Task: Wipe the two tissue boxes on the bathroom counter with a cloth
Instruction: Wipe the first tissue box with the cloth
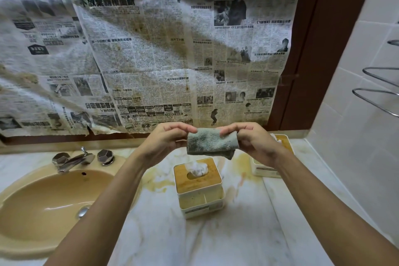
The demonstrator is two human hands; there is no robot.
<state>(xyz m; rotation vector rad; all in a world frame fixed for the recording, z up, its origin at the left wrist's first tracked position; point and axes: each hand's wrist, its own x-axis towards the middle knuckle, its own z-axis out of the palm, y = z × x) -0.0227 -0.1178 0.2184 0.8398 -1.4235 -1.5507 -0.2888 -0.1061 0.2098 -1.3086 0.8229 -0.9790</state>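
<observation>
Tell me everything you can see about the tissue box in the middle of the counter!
The tissue box is a squarish cream-white holder with a light wooden lid. A crumpled white tissue pokes up through the lid's oval slot. Its near side has open compartments split by a divider, with a label strip below. It stands upright on the marbled counter, right of the sink, beside yellowish stains. Only the counter touches it; the cloth is held clear of it.

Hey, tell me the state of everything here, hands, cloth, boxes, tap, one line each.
Cloth, folded, held above the counter.
Left hand, pinches the cloth's left end.
Right hand, grips its right end.
Near tissue box, upright, tissue sticking out.
Far tissue box, upright, partly hidden by right hand.
Tap, no water running.
</observation>
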